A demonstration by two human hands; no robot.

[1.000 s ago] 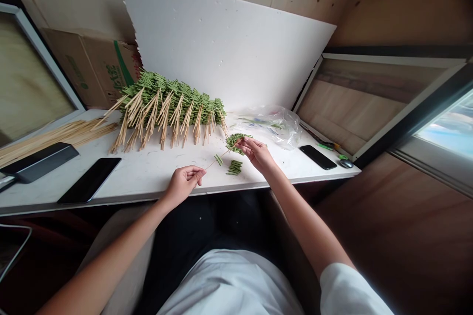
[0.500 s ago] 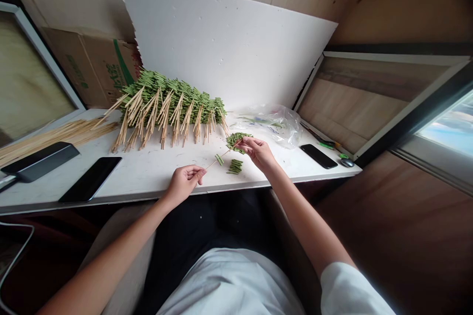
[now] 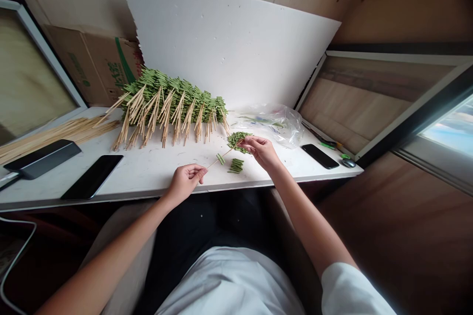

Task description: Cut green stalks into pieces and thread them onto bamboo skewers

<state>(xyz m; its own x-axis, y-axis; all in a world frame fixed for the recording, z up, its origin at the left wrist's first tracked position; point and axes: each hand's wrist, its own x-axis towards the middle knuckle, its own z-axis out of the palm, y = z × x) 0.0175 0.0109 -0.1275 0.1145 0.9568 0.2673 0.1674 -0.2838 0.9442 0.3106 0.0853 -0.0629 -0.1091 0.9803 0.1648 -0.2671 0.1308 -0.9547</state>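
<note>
My left hand (image 3: 188,179) is closed around the near end of a thin bamboo skewer (image 3: 212,164), which slants up to the right above the table's front. Short cut green bean pieces (image 3: 220,159) sit threaded crosswise partway along it. At the skewer's far end, the fingers of my right hand (image 3: 260,150) are pinched together; whether a bean piece is also between them is too small to tell. Below the skewer lies a neat row of cut green beans (image 3: 235,166). A loose heap of cut green beans (image 3: 238,139) is partly hidden behind my right hand.
A big stack of bean-loaded skewers (image 3: 170,98) fills the back left. Bare skewers (image 3: 70,133) lie left, near a power bank (image 3: 42,157) and a phone (image 3: 92,177). To the right are a clear plastic bag (image 3: 286,125), another phone (image 3: 320,156) and a white board (image 3: 229,34) behind.
Both hands keep nearly the same pose on the skewer. The whole view has shifted slightly; the bean pieces on the skewer look almost unmoved.
</note>
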